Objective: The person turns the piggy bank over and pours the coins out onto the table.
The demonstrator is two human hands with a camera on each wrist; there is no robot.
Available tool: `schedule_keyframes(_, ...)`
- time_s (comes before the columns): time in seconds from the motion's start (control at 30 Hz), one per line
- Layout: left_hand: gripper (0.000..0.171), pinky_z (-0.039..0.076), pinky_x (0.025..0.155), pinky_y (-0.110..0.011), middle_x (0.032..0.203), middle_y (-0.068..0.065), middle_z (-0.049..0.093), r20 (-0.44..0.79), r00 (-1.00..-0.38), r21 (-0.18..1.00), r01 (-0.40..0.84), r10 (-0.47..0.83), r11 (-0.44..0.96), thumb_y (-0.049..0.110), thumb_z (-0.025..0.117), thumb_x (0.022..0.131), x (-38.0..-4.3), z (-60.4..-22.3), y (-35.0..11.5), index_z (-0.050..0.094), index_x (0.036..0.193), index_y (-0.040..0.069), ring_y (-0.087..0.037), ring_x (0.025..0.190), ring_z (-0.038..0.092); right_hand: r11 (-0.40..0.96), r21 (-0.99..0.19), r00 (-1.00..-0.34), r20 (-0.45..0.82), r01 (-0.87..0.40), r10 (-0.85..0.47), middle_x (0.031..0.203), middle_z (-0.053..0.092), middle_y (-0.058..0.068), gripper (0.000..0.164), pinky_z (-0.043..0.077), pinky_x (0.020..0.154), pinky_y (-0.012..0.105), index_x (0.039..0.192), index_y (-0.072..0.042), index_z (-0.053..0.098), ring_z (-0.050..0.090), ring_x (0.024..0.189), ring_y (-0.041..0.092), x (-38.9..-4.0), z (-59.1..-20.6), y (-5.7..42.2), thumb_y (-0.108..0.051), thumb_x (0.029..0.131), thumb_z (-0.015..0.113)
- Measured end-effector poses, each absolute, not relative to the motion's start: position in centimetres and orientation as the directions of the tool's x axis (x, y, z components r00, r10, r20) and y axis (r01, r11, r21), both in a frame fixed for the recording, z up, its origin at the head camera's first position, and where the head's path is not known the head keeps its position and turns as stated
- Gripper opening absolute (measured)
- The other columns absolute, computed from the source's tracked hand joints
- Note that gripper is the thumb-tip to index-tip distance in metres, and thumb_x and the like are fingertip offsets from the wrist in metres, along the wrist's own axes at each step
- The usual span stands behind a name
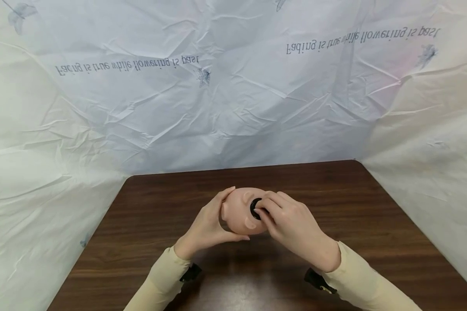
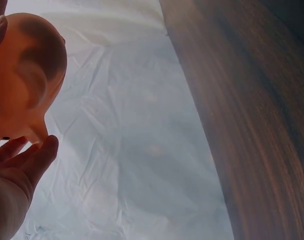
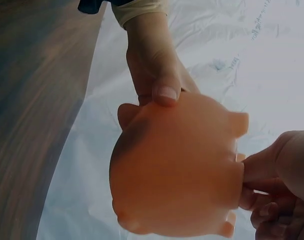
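Observation:
A pink piggy bank is held up over the table, its underside with stubby feet turned up to the head camera. My left hand grips it from the left, thumb on the near side and fingers on the far side. A round black stopper sits on that underside. The thumb and fingertips of my right hand pinch at the stopper and cover much of it. In the right wrist view the piggy bank looks orange, between both hands. The left wrist view shows black eye dots on the piggy bank.
A dark brown wooden table lies below, with rounded far corners. Wrinkled white sheeting with printed lettering and flowers hangs behind and at both sides. Dark straps show at the cream sleeves.

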State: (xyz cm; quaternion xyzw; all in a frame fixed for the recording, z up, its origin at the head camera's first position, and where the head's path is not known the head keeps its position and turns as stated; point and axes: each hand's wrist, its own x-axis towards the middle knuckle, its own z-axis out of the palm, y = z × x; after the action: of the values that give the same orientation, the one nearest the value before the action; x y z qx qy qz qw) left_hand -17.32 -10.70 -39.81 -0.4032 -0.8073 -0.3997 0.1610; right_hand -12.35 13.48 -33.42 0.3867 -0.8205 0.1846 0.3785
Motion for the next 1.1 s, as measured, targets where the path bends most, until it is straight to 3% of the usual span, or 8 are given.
schedule_keyframes(0.27,0.123,0.054,0.095,-0.037,0.147,-0.005,0.049,0.59,-0.619,0.512,0.784,0.518,0.352,0.032,0.099,0.062,-17.4,-40.1,-10.5,0.026,0.159,0.019,-0.02,0.122,0.059,0.69,-0.068,-0.504,0.735,-0.72,-0.454,0.095,0.065,0.003,0.01,0.054,0.058,0.029,0.092,-0.007,0.067,0.061,0.075,0.015,-11.8,-33.8,13.0,-0.005,0.088,0.076)
schedule_keyframes(0.43,0.122,0.054,0.094,-0.036,0.147,-0.005,0.049,0.609,-0.604,0.496,0.796,0.514,0.347,0.034,0.099,0.062,-17.3,-40.2,-10.2,0.026,0.159,0.018,-0.02,0.121,0.059,0.712,-0.082,-0.526,0.733,-0.698,-0.432,0.094,0.063,0.003,0.007,0.054,0.058,0.028,0.093,-0.007,0.066,0.06,0.073,0.013,-11.6,-33.9,12.8,-0.004,0.09,0.073)
schedule_keyframes(0.67,0.121,0.054,0.095,-0.036,0.147,-0.005,0.049,0.616,-0.603,0.491,0.797,0.506,0.352,0.036,0.099,0.063,-17.4,-40.3,-10.1,0.026,0.159,0.018,-0.02,0.122,0.058,0.72,-0.096,-0.539,0.732,-0.687,-0.416,0.094,0.063,0.004,0.006,0.054,0.057,0.028,0.093,-0.006,0.066,0.06,0.073,0.013,-11.5,-33.9,12.8,-0.004,0.091,0.071)
schedule_keyframes(0.83,0.119,0.053,0.097,-0.038,0.149,-0.004,0.047,0.598,-0.622,0.557,0.776,0.506,0.295,0.033,0.098,0.065,-17.2,-40.2,-10.2,0.025,0.159,0.019,-0.021,0.125,0.056,0.675,-0.135,-0.529,0.737,-0.725,-0.421,0.098,0.065,0.004,0.011,0.055,0.061,0.029,0.095,-0.007,0.067,0.062,0.078,0.015,-11.8,-33.8,13.2,-0.004,0.089,0.075)
schedule_keyframes(0.97,0.116,0.052,0.098,-0.037,0.15,-0.002,0.046,0.549,-0.636,0.638,0.738,0.542,0.22,0.026,0.097,0.068,-17.1,-39.9,-10.5,0.025,0.159,0.022,-0.019,0.127,0.055,0.59,-0.165,-0.514,0.703,-0.79,-0.491,0.098,0.065,0.001,0.017,0.053,0.065,0.026,0.098,-0.008,0.069,0.06,0.081,0.012,-12.0,-33.0,14.1,-0.002,0.085,0.079)
schedule_keyframes(1.1,0.114,0.052,0.097,-0.037,0.15,0.001,0.045,0.498,-0.64,0.677,0.709,0.585,0.199,0.025,0.096,0.07,-17.2,-39.7,-10.9,0.025,0.159,0.025,-0.018,0.126,0.056,0.546,-0.121,-0.48,0.654,-0.829,-0.584,0.099,0.065,0.001,0.021,0.054,0.068,0.025,0.099,-0.008,0.072,0.061,0.085,0.013,-12.2,-32.3,14.8,0.003,0.082,0.079)
